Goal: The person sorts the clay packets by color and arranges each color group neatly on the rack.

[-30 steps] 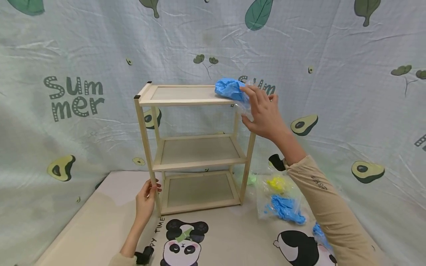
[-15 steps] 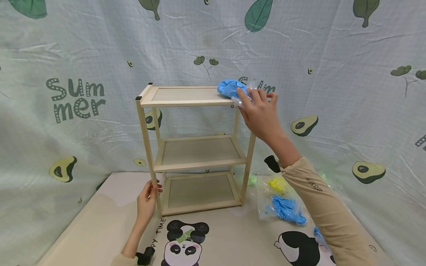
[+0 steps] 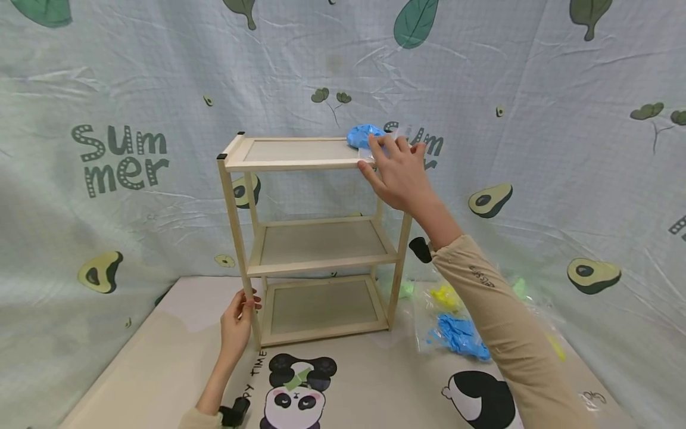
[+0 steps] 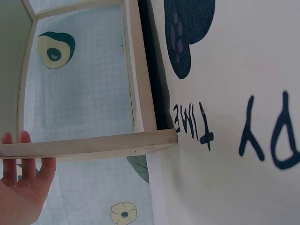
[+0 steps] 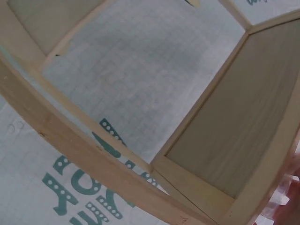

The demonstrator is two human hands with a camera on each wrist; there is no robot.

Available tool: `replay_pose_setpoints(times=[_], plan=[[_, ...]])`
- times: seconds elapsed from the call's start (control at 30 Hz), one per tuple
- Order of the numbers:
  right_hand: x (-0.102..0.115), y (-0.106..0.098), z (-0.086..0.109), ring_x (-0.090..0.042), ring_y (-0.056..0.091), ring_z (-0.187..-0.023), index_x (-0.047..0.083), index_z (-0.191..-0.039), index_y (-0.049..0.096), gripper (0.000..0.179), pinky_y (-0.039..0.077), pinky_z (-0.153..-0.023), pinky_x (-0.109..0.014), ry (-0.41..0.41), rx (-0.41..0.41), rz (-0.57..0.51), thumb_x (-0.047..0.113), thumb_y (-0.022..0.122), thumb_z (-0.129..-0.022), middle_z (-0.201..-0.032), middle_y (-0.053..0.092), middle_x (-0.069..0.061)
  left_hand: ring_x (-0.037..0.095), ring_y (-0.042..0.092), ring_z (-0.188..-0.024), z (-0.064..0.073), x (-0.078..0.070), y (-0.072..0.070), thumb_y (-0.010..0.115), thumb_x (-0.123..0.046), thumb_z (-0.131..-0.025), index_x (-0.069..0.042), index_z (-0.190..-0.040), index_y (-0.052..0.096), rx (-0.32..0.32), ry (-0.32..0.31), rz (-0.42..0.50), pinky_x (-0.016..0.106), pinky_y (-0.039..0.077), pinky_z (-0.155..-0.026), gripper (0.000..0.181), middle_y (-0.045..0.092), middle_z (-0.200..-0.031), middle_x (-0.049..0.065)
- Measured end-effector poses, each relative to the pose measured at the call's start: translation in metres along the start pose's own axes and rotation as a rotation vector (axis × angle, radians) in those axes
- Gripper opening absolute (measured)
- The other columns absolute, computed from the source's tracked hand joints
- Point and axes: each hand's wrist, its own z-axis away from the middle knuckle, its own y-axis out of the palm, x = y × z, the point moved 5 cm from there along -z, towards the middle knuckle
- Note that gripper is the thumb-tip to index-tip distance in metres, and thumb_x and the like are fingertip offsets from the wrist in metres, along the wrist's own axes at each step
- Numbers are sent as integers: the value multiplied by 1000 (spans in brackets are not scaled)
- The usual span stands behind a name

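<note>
A light wooden three-tier shelf [image 3: 321, 263] stands upright on the table. My left hand [image 3: 236, 325] grips its front left post low down; in the left wrist view, fingers [image 4: 29, 171] wrap around the wood. Up at the right end of the top board, my right hand [image 3: 399, 176] holds a clear plastic bag [image 3: 367, 154] of crumpled blue material [image 3: 360, 136]. The thumb is at the board's front edge, and the other fingers reach over the bag. Part of the bag is hidden behind the hand. A bit of clear plastic [image 5: 282, 190] shows beside the fingers in the right wrist view.
Right of the shelf lies a clear bag with yellow material [image 3: 446, 296] and blue crumpled material [image 3: 460, 335]. Pale green material [image 3: 405, 289] lies behind the shelf's right post. A printed curtain [image 3: 300, 65] hangs close behind. Panda print [image 3: 295, 396] decorates the tabletop.
My right hand has moved left over the bag, its thumb coming to the top board's front edge. More of the blue material is covered now. The left hand stays on the post.
</note>
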Motion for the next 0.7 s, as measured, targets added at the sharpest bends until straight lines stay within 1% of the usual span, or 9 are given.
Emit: replay_pose_setpoints(times=[0.07, 0.13, 0.27, 0.37, 0.43, 0.53, 0.7], plan=[[0, 1, -2, -31, 33, -115, 12, -142, 22, 63, 20, -86, -53, 5, 34, -9, 52, 27, -93, -137, 35, -9, -4, 55, -68, -1, 3, 0, 46, -1, -89, 5, -105, 56, 3, 5, 1, 11, 45, -63, 20, 59, -84, 22], [0, 2, -3, -32, 33, -117, 13, -141, 23, 62, 20, -87, -54, 9, 55, -21, 52, 28, -93, -140, 34, -8, -4, 55, -68, 0, 4, 0, 46, -1, -89, 6, -105, 56, 5, 10, 4, 11, 45, -63, 20, 59, -85, 22], [-1, 5, -5, -31, 34, -119, 14, -137, 28, 58, 19, -87, -53, 9, 79, -43, 52, 29, -93, -139, 38, -6, -4, 55, -67, 4, -14, -1, 46, 1, -89, 8, -103, 55, 3, 18, 1, 12, 45, -62, 18, 58, -83, 25], [-2, 7, -7, -31, 33, -121, 14, -137, 27, 59, 18, -88, -53, 14, 97, -52, 53, 29, -92, -139, 39, -6, -4, 55, -66, 6, -28, -2, 46, 4, -88, 9, -100, 55, -3, 20, -4, 12, 46, -62, 16, 56, -82, 28], [-2, 7, -7, -31, 31, -124, 14, -138, 26, 59, 18, -89, -53, 16, 105, -54, 53, 28, -92, -141, 36, -6, -4, 55, -65, 6, -29, -3, 46, 5, -88, 10, -100, 55, -5, 30, -2, 12, 46, -62, 16, 56, -81, 28], [-2, 7, -7, -30, 28, -128, 16, -140, 25, 60, 17, -90, -53, 13, 114, -54, 53, 27, -93, -146, 28, -6, -4, 55, -65, 6, -30, -3, 46, 5, -88, 11, -100, 55, -4, 44, -4, 12, 46, -62, 16, 56, -81, 28], [-3, 7, 0, -30, 21, -132, 17, -142, 21, 58, 15, -92, -51, -2, 93, -75, 50, 28, -94, -149, 20, -7, -4, 55, -65, 6, -30, -3, 46, 5, -88, 11, -100, 55, -4, 43, -10, 12, 46, -62, 17, 57, -80, 25]])
